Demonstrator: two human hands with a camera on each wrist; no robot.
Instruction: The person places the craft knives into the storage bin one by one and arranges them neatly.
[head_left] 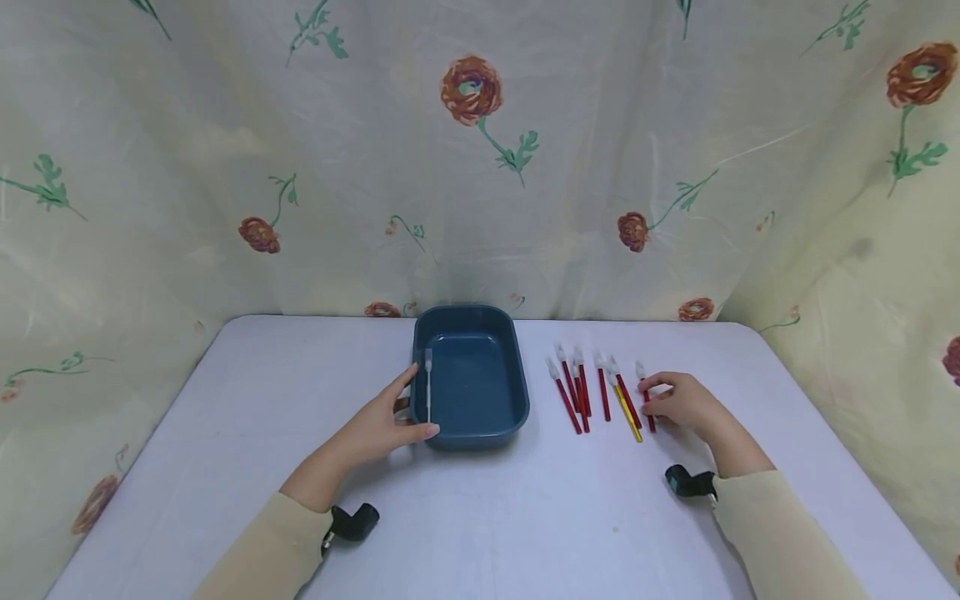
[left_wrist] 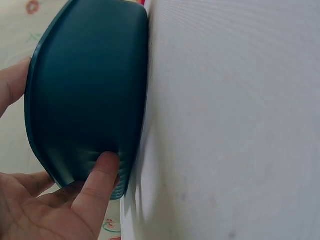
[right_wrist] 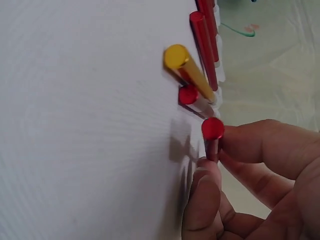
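My left hand (head_left: 390,425) grips the left side of a dark blue rectangular dish (head_left: 487,437), with fingertips at its rim and the thumb at its near left corner. In the left wrist view its fingers lie against the dish's outer wall (left_wrist: 90,85). A slim pale stick with a greyish tip (head_left: 428,387) lies inside along the left wall. At the right end of a loose row, my right hand (head_left: 678,404) pinches a slim red stick with a whitish tip (right_wrist: 213,130) between thumb and fingers, close over the table.
Several more red sticks with whitish tips (head_left: 603,392) and a yellow one (head_left: 630,417) lie between the dish and my right hand. They point away from me on the white table (head_left: 480,517). A flowered curtain (head_left: 555,242) hangs behind the table's far edge.
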